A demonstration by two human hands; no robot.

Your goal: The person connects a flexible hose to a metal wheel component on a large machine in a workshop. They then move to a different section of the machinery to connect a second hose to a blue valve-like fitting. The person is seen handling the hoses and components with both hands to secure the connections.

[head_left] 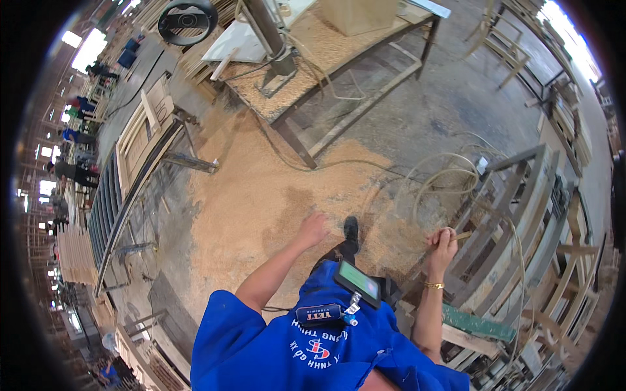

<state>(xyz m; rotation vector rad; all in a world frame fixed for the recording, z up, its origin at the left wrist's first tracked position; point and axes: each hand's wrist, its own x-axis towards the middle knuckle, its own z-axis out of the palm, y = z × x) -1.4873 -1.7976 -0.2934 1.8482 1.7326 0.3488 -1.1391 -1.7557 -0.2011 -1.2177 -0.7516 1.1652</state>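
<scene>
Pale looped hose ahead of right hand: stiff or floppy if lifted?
The pale hose likely bends easily yet springs back, given its wide, rounded loops. Probably light, being thin. It may snag: a length appears to cross the wooden frame.

The thin brown stick (462, 235) right of centre looks like matt wood – the coiled pale hose (456, 191) above it, smooth plastic. Lower centre: a matt blue cloth shirt (254, 348), a black-framed flat device (357, 283) with a glossy screen. Rough, grainy tan sawdust (235, 202) spreads mid-frame – the gold-coloured bracelet (434, 285) is shiny metal.
</scene>
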